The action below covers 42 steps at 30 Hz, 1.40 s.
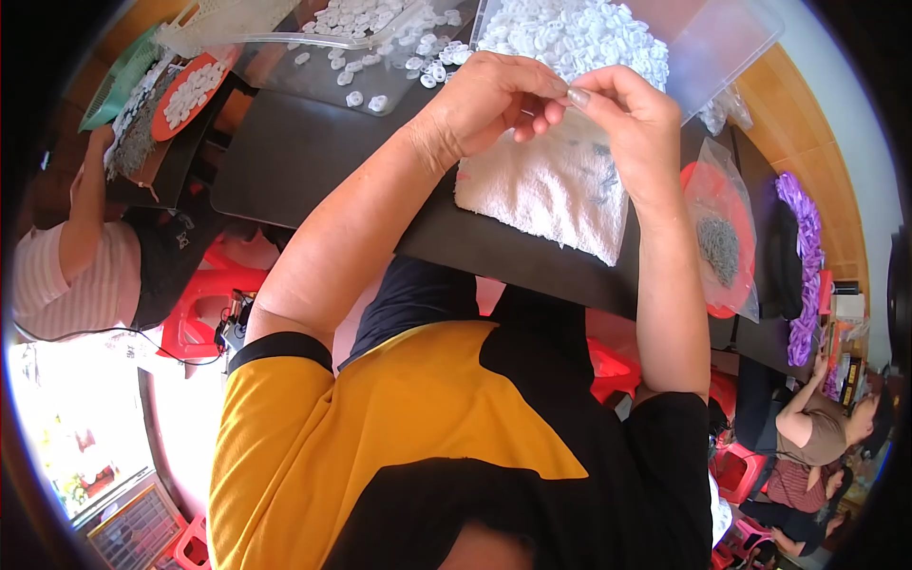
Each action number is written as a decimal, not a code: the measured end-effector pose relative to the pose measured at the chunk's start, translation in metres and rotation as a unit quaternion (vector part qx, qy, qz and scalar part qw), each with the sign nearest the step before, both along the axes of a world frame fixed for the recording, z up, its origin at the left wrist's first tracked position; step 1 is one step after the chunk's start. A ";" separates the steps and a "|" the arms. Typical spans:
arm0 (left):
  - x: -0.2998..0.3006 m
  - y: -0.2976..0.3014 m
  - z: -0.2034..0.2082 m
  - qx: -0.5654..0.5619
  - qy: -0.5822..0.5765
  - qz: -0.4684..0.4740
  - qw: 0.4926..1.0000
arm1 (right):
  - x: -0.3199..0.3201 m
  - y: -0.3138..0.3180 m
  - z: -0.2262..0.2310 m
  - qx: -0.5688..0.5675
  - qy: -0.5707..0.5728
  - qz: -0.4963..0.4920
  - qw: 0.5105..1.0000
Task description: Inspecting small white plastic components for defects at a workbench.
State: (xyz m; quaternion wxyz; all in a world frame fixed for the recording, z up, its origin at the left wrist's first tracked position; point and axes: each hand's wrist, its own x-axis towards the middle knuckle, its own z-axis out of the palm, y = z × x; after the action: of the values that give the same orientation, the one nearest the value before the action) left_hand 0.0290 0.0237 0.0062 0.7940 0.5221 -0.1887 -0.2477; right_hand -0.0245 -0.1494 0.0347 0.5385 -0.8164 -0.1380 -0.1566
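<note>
My left hand (502, 100) and my right hand (635, 119) meet fingertip to fingertip above the far part of a white towel (532, 195). Both pinch; whatever lies between the fingertips is too small to name. Several thin grey pieces (597, 176) lie on the towel near my right wrist. Just beyond the hands, a clear plastic tub (727, 47) holds a heap of small white oval plastic parts (579, 40). More of these white parts (432, 68) are scattered to the left of the tub.
At right, a clear bag of grey small pieces (719, 249) rests on a red tray (692, 190), near a purple bundle (803, 256). A clear lid-like tray (328, 81) stands at the back left. A co-worker (90, 247) is at left; other people (817, 437) sit at far right.
</note>
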 end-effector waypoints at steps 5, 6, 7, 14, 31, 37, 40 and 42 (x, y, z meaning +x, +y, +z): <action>0.006 0.000 -0.004 0.006 0.024 0.020 0.999 | 0.004 0.004 -0.008 -0.016 -0.027 0.000 0.999; 0.004 -0.001 -0.004 0.008 0.023 0.035 0.999 | 0.004 0.004 -0.011 -0.024 -0.052 -0.015 0.998; 0.003 -0.002 -0.003 0.011 0.022 0.049 0.998 | 0.005 0.004 -0.012 -0.021 -0.052 -0.014 0.998; -0.002 -0.002 0.000 0.018 0.006 0.072 0.997 | 0.009 -0.002 -0.020 -0.062 -0.104 -0.012 0.993; -0.009 -0.007 0.003 0.141 -0.037 0.071 0.987 | 0.010 -0.013 -0.030 0.066 0.054 0.017 0.996; -0.007 -0.006 0.002 0.086 0.039 0.055 0.994 | 0.004 -0.009 -0.031 -0.059 -0.061 -0.024 0.996; -0.005 -0.006 -0.001 0.083 0.044 0.062 0.994 | 0.005 -0.006 -0.031 -0.044 -0.068 -0.009 0.997; -0.005 -0.006 -0.001 0.077 0.050 0.075 0.993 | 0.006 -0.006 -0.032 -0.026 -0.063 -0.005 0.998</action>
State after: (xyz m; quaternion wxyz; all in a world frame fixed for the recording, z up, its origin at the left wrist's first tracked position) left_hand 0.0238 0.0175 0.0054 0.7759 0.5815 -0.0897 -0.2275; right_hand -0.0189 -0.1556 0.0030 0.5069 -0.8192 -0.1711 -0.2066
